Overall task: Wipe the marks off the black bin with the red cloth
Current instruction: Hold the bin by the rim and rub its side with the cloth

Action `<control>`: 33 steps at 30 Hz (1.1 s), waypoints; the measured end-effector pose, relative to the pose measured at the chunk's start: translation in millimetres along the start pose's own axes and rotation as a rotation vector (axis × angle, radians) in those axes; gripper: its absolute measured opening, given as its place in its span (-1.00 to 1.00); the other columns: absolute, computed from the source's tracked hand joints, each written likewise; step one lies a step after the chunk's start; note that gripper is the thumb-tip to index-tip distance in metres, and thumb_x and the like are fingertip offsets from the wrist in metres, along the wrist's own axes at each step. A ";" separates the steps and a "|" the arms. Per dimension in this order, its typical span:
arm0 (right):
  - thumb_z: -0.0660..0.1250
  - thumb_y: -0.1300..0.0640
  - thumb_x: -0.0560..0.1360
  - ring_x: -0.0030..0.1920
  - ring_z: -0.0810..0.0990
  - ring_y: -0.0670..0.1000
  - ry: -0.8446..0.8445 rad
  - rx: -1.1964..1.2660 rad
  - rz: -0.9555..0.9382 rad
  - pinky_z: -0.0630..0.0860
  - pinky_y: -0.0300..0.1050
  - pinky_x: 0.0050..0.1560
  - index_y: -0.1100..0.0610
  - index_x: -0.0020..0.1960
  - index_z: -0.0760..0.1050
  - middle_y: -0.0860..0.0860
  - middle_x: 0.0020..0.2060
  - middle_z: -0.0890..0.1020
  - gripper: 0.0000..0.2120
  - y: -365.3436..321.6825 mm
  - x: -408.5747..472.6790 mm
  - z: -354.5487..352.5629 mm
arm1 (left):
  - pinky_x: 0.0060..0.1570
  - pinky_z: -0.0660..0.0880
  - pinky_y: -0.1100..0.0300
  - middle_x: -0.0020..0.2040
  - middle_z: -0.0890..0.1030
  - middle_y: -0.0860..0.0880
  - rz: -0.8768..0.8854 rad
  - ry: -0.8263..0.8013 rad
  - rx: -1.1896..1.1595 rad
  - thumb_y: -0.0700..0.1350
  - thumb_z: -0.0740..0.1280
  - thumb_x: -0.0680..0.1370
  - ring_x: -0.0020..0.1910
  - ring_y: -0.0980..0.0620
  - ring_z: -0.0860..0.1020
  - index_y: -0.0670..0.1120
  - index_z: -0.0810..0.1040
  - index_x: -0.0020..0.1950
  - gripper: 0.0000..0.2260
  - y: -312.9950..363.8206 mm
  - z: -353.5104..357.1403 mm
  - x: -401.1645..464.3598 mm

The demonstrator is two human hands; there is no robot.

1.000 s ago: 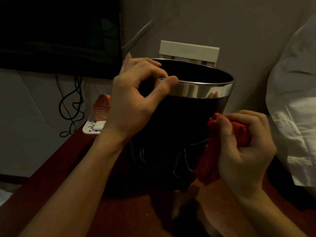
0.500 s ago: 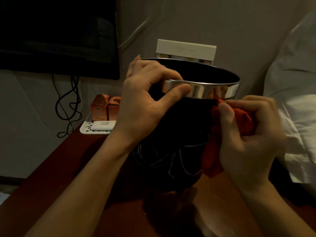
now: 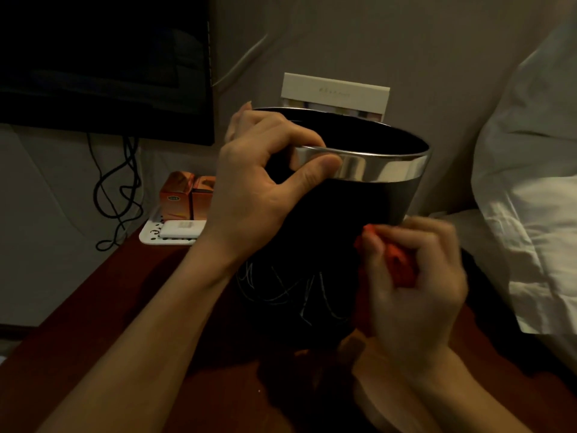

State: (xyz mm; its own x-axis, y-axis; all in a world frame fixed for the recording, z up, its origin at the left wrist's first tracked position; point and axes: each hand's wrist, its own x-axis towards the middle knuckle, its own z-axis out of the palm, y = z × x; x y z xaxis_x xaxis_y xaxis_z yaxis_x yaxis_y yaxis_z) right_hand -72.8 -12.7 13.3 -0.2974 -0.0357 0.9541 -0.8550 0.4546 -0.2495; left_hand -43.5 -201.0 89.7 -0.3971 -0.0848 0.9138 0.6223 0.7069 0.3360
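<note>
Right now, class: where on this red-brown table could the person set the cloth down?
Bare table lies left of the left hand, in front of the white tray. The far-left corner is crowded with orange boxes. The right hand, holding the red cloth, fills the space between the black bin and the bedding.

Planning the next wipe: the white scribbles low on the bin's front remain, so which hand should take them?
Right. The right hand already grips the red cloth against the black bin, beside the white scribbles. The left hand pinches the silver rim, steadying it.
</note>
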 end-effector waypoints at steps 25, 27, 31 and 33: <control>0.39 0.07 0.53 -0.03 0.53 -0.20 -0.023 0.194 0.184 0.39 -0.40 0.00 0.09 -0.08 0.55 -0.10 -0.10 0.52 -0.91 -10.1 9.9 -7.1 | 0.37 0.27 -0.02 -0.12 0.52 0.15 -0.018 0.017 0.015 0.04 0.35 0.54 0.05 0.10 0.49 0.04 0.51 -0.09 -0.90 -0.8 -11.7 0.9; 0.39 0.11 0.54 -0.06 0.53 -0.20 0.011 0.193 0.215 0.40 -0.39 -0.02 0.12 -0.08 0.54 -0.09 -0.11 0.53 -0.91 -4.0 17.3 -10.5 | 0.36 0.23 -0.15 -0.07 0.54 0.12 0.040 -0.014 0.161 0.06 0.32 0.55 0.10 0.10 0.47 0.04 0.55 -0.03 -0.88 12.0 -0.9 -2.0; 0.39 0.18 0.55 -0.08 0.52 -0.24 0.032 0.189 0.238 0.40 -0.42 -0.04 0.15 -0.06 0.52 0.05 -0.12 0.53 -0.94 5.9 19.9 -12.8 | 0.45 0.04 -0.08 0.01 0.57 0.11 0.109 -0.033 0.242 0.09 0.33 0.54 0.20 0.05 0.43 -0.01 0.61 0.12 -0.75 28.7 20.1 -9.0; 0.40 0.15 0.54 -0.05 0.51 -0.21 -0.011 0.179 0.215 0.38 -0.40 -0.01 0.16 -0.07 0.53 0.03 -0.11 0.52 -0.91 6.4 8.9 -8.1 | 0.45 0.03 0.00 -0.04 0.53 0.17 0.083 -0.006 0.196 0.06 0.36 0.53 0.16 0.11 0.42 0.00 0.61 0.08 -0.79 22.6 15.7 -5.9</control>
State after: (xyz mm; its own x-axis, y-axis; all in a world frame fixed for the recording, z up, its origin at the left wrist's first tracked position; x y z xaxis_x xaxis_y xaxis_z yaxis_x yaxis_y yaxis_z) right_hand -77.5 -2.9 21.6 -0.4841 0.0350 0.8743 -0.8327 0.2884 -0.4727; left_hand -37.7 -173.5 88.3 -0.3542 -0.0163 0.9350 0.5100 0.8347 0.2078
